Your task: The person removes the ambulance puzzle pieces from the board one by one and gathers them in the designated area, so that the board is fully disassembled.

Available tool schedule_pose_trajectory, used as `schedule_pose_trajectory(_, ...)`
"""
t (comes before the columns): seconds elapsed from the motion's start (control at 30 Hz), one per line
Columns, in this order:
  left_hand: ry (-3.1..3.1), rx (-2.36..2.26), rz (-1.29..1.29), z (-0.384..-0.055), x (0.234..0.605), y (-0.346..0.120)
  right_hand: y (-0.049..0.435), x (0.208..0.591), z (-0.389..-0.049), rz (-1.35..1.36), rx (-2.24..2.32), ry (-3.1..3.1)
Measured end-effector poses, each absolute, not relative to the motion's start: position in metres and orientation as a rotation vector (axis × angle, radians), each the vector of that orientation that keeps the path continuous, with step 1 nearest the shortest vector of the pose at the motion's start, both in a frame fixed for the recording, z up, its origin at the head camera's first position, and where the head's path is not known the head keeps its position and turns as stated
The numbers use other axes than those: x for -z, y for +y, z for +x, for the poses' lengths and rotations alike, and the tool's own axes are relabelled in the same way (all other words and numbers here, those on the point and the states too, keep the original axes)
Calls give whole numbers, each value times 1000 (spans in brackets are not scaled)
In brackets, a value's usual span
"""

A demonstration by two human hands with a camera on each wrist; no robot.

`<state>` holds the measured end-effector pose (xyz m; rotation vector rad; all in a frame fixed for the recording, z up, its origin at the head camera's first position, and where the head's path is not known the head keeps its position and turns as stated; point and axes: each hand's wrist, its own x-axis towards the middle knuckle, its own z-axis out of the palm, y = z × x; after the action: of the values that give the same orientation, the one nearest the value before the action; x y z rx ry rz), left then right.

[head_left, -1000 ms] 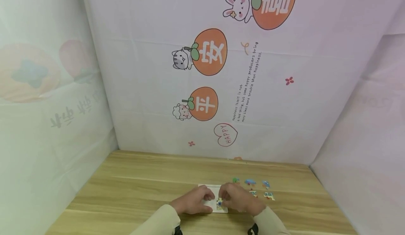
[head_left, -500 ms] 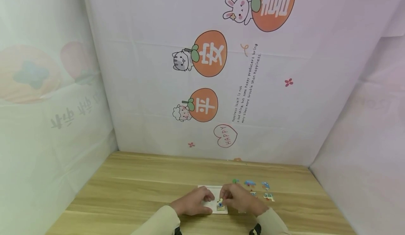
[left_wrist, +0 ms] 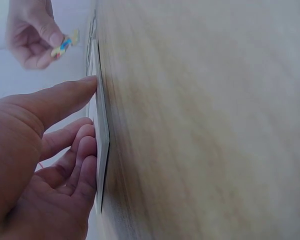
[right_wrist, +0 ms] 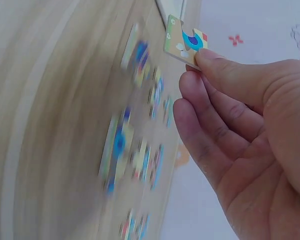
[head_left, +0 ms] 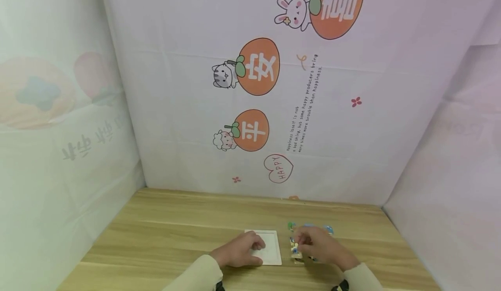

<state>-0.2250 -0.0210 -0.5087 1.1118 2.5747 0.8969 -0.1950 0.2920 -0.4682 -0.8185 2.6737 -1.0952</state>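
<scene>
A puzzle piece (right_wrist: pixel 190 42) with a blue ring pattern, flower marks and a green edge is pinched between thumb and fingers of my right hand (head_left: pixel 322 247). The right hand is over the right-hand side of the table, to the right of the white frame (head_left: pixel 278 251). In the left wrist view the same piece (left_wrist: pixel 66 46) is held up beyond the frame. My left hand (head_left: pixel 239 251) rests on the frame's left part, thumb and fingertips touching its surface, fingers loosely bent. The part of the frame that shows is plain white inside its raised rim.
Several other loose puzzle pieces (right_wrist: pixel 117 150) lie on the wooden table (head_left: pixel 176 221) around and below the right hand, blurred in the right wrist view. A green-marked piece (head_left: pixel 291 225) is at the back of the group. Printed white cloth walls (head_left: pixel 188 108) surround the table.
My right hand has lifted the puzzle piece off the white frame and moved right with it, over the loose pieces. The left hand has stayed on the frame.
</scene>
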Motion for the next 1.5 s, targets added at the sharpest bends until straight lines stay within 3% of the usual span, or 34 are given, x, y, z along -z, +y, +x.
schedule_pose_trajectory(0.67, 2565, -939, 1093, -223, 507, -23, 404, 482, -169, -653, 1067, 2848)
schedule_pose_trajectory(1.5, 2562, -928, 1105, -222, 507, -22, 407, 489, -180, -522, 1012, 2796)
